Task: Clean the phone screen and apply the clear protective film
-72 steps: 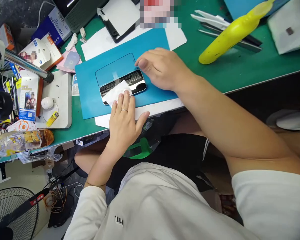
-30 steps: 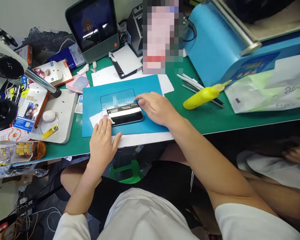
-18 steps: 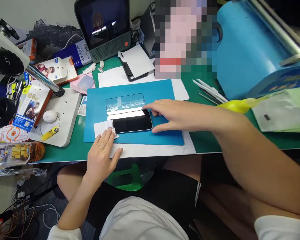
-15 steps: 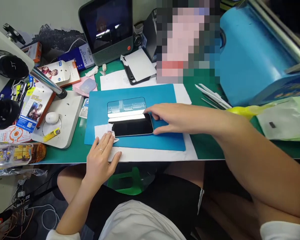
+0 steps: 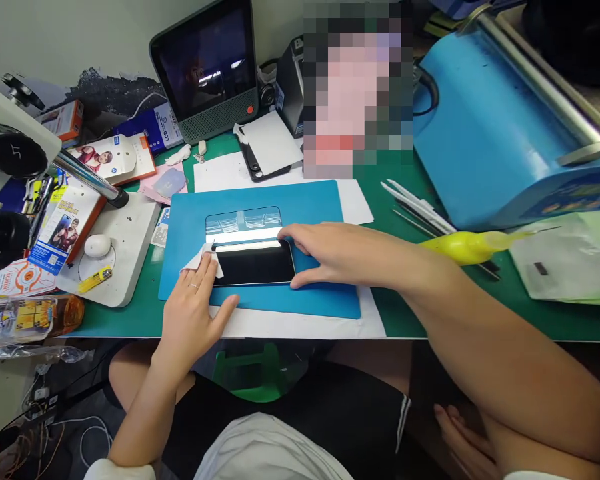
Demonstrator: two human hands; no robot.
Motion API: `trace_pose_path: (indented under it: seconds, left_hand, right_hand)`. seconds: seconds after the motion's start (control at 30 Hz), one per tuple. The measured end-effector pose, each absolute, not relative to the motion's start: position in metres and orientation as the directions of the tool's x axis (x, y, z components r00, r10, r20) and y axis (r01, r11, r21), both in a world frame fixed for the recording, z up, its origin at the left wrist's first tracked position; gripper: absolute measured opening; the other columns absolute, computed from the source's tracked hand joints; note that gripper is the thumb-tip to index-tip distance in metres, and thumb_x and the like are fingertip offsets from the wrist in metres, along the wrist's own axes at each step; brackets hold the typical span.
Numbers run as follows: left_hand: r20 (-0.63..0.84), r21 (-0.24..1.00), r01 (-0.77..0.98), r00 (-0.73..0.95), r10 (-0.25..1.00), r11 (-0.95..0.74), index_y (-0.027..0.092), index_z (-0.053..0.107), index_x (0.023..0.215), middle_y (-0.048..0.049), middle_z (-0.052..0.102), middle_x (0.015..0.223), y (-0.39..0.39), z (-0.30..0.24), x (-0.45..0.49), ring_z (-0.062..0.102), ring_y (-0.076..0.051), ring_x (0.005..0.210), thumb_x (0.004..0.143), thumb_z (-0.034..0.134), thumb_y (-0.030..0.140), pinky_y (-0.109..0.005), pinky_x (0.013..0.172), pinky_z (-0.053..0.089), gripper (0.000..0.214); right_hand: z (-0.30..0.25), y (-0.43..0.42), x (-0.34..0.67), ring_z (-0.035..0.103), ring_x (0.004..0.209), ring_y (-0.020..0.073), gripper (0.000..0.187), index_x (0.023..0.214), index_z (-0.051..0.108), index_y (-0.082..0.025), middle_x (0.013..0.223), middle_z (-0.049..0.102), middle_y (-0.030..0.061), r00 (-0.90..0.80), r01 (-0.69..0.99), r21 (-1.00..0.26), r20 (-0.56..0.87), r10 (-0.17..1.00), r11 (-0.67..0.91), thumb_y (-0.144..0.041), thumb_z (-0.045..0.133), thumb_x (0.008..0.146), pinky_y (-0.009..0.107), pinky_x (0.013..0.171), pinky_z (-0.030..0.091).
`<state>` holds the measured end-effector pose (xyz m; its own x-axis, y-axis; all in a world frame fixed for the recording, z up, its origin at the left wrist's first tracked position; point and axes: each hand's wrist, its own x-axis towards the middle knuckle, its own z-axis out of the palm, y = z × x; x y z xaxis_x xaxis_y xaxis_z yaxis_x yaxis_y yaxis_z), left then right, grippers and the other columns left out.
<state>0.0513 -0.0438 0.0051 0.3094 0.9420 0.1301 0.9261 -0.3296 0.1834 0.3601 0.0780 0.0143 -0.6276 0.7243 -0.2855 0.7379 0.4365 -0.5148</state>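
Note:
A smartphone (image 5: 255, 267) with a dark screen lies on the blue mat (image 5: 315, 200). My right hand (image 5: 325, 257) grips its right end, thumb at the near edge and fingers at the far edge. The outstretched fingers of my left hand (image 5: 193, 297) press a crumpled white tissue (image 5: 196, 260) at the phone's left end. The left thumb stands apart from those fingers. Just behind the phone lies a thin black-edged glassy panel (image 5: 243, 219) with bright reflections. I cannot tell whether it touches the phone.
A display (image 5: 205, 67) stands at the back, near white paper over a black phone case (image 5: 250, 160). Boxes and a white stand base (image 5: 135, 260) are left, with a bottle (image 5: 30, 317) at the edge. Tweezers, a yellow squeeze bottle (image 5: 460, 247) and a blue machine (image 5: 480, 127) are right.
My left hand has slid the tissue toward the far left corner of the phone, and the tissue has folded. My right hand keeps its grip. The whole view has shifted slightly.

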Motion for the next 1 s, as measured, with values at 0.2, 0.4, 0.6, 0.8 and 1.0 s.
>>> trace_pose_path:
  seconds: [0.2, 0.4, 0.6, 0.8, 1.0]
  left_hand:
    - [0.137, 0.192, 0.926, 0.303, 0.943, -0.326, 0.018, 0.049, 0.175, -0.0151, 0.052, 0.179, -0.036, 0.003, 0.05, 0.052, -0.036, 0.167, 0.119, 0.052, 0.053, -0.058, 0.137, 0.049, 0.066]
    - [0.137, 0.228, 0.898, 0.353, 0.926, -0.376, 0.024, 0.05, 0.176, -0.0121, 0.056, 0.176, -0.066, 0.007, 0.037, 0.057, -0.032, 0.164, 0.12, 0.051, 0.039, -0.056, 0.138, 0.05, 0.057]
    - [0.138, 0.259, 0.877, 0.382, 0.914, -0.405, 0.028, 0.046, 0.178, -0.011, 0.055, 0.177, -0.079, 0.006, 0.026, 0.053, -0.031, 0.166, 0.12, 0.054, 0.035, -0.055, 0.136, 0.052, 0.059]
    - [0.096, 0.267, 0.872, 0.401, 0.911, -0.411, 0.028, 0.046, 0.178, -0.0101, 0.056, 0.177, -0.08, 0.008, 0.022, 0.046, -0.03, 0.17, 0.122, 0.05, 0.033, -0.056, 0.139, 0.047, 0.056]
    - [0.078, 0.272, 0.866, 0.414, 0.907, -0.419, 0.027, 0.051, 0.175, -0.0102, 0.057, 0.176, -0.085, 0.012, 0.019, 0.047, -0.03, 0.17, 0.122, 0.049, 0.033, -0.056, 0.139, 0.048, 0.054]
  right_hand:
    - [0.019, 0.079, 0.357, 0.079, 0.113, 0.0449, 0.083, 0.151, 0.066, -0.018, 0.133, 0.082, 0.0197, -0.631, 0.748, -0.475, -0.294, 0.717, 0.463, -0.07, 0.08, 0.087, 0.047, 0.079, 0.059]
    - [0.019, 0.082, 0.356, 0.079, 0.094, 0.0409, 0.088, 0.147, 0.067, -0.019, 0.113, 0.084, 0.017, -0.618, 0.766, -0.456, -0.326, 0.716, 0.454, -0.077, 0.08, 0.082, 0.042, 0.066, 0.05]
    - [0.019, 0.082, 0.355, 0.074, 0.084, 0.0363, 0.09, 0.149, 0.066, -0.017, 0.106, 0.081, 0.0151, -0.626, 0.762, -0.448, -0.322, 0.711, 0.468, -0.078, 0.075, 0.084, 0.039, 0.063, 0.044]
    - [0.013, 0.084, 0.356, 0.074, 0.088, 0.0383, 0.093, 0.148, 0.066, -0.017, 0.104, 0.081, 0.015, -0.66, 0.73, -0.456, -0.276, 0.698, 0.509, -0.084, 0.072, 0.083, 0.04, 0.066, 0.046]
    - [0.014, 0.084, 0.354, 0.075, 0.088, 0.039, 0.09, 0.144, 0.068, -0.018, 0.105, 0.082, 0.0158, -0.672, 0.717, -0.458, -0.255, 0.695, 0.525, -0.084, 0.073, 0.083, 0.04, 0.065, 0.046]
